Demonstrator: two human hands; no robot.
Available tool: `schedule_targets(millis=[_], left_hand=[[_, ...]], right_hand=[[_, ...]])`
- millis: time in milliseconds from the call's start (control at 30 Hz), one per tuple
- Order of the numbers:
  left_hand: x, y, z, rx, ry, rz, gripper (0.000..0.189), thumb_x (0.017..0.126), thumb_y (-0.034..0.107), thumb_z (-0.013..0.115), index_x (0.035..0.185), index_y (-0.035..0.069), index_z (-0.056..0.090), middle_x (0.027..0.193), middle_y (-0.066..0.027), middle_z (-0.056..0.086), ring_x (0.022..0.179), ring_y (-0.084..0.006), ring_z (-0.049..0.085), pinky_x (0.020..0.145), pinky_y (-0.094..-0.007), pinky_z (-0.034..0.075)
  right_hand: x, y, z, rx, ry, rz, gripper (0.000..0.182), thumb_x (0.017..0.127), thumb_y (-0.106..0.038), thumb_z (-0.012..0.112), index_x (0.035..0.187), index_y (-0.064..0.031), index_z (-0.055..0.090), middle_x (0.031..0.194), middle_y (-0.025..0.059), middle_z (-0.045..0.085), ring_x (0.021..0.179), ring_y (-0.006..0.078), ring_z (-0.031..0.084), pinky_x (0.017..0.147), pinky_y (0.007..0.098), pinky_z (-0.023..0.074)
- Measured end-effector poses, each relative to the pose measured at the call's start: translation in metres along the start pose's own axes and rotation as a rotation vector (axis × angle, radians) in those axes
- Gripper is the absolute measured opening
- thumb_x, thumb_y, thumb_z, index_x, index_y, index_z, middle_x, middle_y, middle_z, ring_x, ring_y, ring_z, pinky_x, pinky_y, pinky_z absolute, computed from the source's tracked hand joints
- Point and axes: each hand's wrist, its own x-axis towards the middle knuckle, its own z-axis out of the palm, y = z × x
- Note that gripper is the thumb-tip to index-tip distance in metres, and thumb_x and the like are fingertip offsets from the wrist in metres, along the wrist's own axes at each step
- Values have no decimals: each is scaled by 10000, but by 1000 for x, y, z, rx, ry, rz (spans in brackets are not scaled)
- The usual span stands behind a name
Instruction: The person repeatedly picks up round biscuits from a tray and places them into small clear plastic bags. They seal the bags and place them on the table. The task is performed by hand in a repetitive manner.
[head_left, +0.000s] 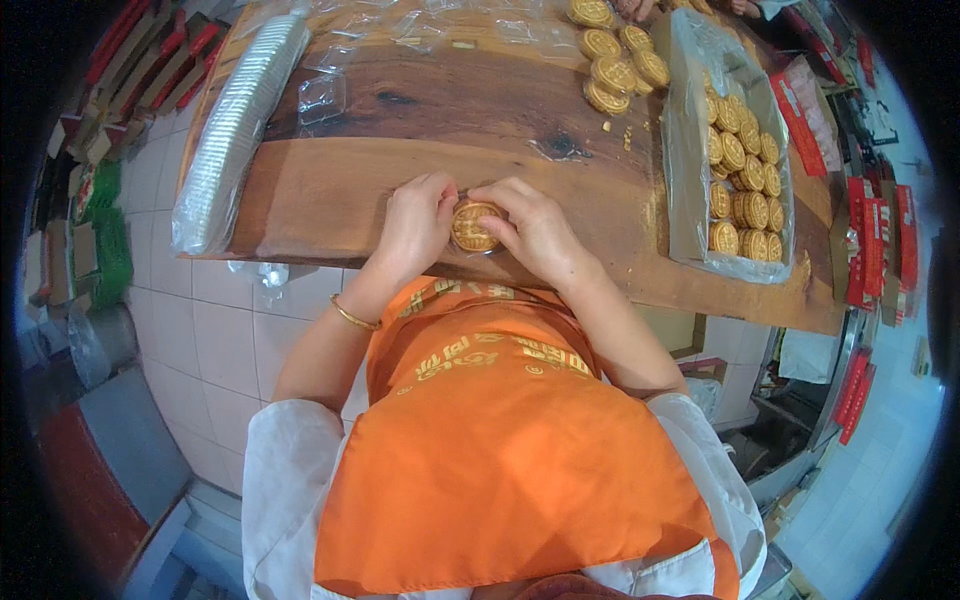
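A round golden mooncake (472, 227) with a pressed pattern sits in a clear plastic case near the table's front edge. My right hand (534, 225) grips it from the right, thumb on the cake's top and fingers around the far rim. At the left rim of the case is my left hand (421, 217), its fingers curled in and their tips partly hidden. Further back on the right, several more mooncakes (613, 73) lie in a loose cluster. A plastic-lined box (682, 217) on the right holds stacked mooncakes.
A long sleeve of nested clear trays (240, 127) lies along the wooden table's (337, 180) left side. Single clear plastic cases (322, 99) are scattered towards the back. Crumbs (628, 137) dot the wood near the box. Another person's hand (636, 7) shows at the far edge.
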Motion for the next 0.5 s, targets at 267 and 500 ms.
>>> schedule_targets(millis=[267,500], left_hand=[[-26,9,8,1,101,69,26,866,0,569,891,7,569,843,-183,553,771,-405,571,661,-455,466],[-23,15,16,-27,206,50,22,872,-4,564,890,7,563,837,-175,544,788,-399,561,663,-456,464]], right_hand=[[1,3,-8,99,-87,157,325,859,-181,688,1152,-59,620,1111,124,577,1053,296,578,856,380,493],[11,12,-8,-77,-223,173,320,891,-279,647,1110,-48,610,993,184,667,935,346,638,809,415,499]])
